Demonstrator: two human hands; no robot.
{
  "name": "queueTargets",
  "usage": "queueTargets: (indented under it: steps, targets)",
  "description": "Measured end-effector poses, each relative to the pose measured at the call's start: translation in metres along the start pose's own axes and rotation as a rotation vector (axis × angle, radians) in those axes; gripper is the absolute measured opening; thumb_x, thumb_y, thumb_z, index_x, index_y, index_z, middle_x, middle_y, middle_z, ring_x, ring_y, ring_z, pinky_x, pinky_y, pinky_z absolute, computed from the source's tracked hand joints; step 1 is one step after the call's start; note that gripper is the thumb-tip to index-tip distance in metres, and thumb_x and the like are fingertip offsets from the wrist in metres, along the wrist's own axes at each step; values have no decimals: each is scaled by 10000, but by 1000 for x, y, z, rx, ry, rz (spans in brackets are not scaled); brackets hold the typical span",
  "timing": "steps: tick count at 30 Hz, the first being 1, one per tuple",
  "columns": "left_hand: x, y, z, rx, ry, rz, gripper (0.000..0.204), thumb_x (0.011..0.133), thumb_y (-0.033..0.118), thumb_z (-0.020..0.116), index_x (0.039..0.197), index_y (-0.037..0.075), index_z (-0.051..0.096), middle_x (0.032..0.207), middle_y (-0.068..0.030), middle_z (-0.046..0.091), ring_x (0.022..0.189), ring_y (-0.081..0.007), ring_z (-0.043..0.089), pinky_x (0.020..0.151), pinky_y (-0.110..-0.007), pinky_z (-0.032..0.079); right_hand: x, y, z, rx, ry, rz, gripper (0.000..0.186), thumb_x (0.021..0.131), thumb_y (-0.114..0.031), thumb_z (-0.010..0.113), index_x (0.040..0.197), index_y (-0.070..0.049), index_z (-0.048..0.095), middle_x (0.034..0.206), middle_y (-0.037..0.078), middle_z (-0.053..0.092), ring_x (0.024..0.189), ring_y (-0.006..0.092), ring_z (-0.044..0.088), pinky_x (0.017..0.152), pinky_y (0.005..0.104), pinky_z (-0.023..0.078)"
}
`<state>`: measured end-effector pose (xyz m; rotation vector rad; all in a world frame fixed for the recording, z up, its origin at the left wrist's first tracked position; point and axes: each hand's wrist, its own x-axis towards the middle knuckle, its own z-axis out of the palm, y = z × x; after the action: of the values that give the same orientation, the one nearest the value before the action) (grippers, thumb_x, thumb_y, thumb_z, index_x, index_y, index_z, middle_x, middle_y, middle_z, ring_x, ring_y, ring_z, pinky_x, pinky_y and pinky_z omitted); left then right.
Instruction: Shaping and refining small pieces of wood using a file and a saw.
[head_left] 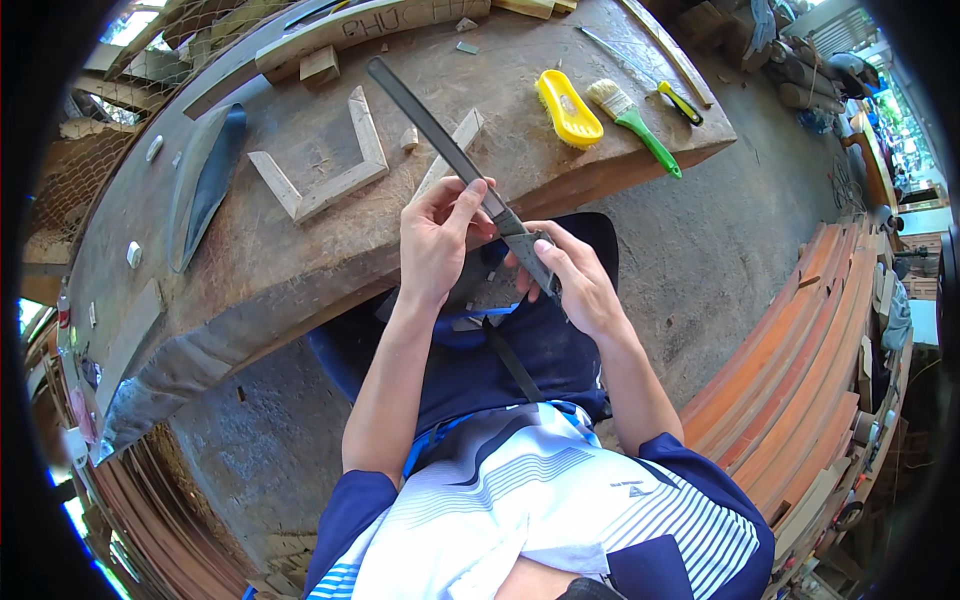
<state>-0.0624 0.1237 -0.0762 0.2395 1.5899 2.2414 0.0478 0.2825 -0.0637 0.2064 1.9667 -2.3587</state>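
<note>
A long, narrow dark-grey tool with a straight, flat blade (428, 122) slants from the upper left down to my right hand; it resembles a handsaw, but its exact kind is unclear. My left hand (437, 238) is closed on the blade, pinching it between thumb and fingers. Around the broader grey handle end, my right hand (582, 275) is closed, with its thumb on top. The tool is held over the workbench's near edge and my lap. Beyond it on the bench lie a U-shaped wooden frame piece (345, 183) and a loose wooden strip (462, 140) partly behind the blade.
On the right of the worn wooden bench (300, 250) lie a yellow brush (570, 112), a green-handled paintbrush (632, 120) and a yellow-black handled tool (682, 102). A dark curved sheet (208, 180) lies left. Stacked reddish boards (790, 350) stand on the floor at right.
</note>
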Motion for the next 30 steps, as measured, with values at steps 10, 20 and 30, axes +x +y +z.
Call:
queueTargets:
  steps: [10, 20, 30]
  targets:
    - [-11, 10, -2, -19, 246, 79, 220, 1036, 211, 681, 1078, 12, 767, 813, -41, 702, 690, -84, 653, 644, -259, 579, -16, 3, -10, -309, 189, -164, 248, 1041, -183, 598, 1199, -10, 679, 1088, 72, 715, 959, 133, 660, 885, 301, 514]
    - [-22, 11, -7, -91, 210, 54, 156, 1012, 180, 716, 1012, 24, 712, 807, -39, 698, 697, -95, 679, 660, -275, 604, -13, 3, 0, -220, 81, -125, 285, 990, -141, 710, 1231, 7, 673, 1071, 87, 728, 976, 135, 691, 916, 294, 547]
    - [-30, 18, -19, 16, 118, 55, 140, 980, 152, 758, 981, 19, 715, 810, -43, 709, 701, -104, 694, 679, -247, 580, -18, 2, 5, 5, 106, 31, 133, 916, -43, 790, 1034, 13, 761, 1070, 48, 688, 943, 83, 636, 836, 225, 498]
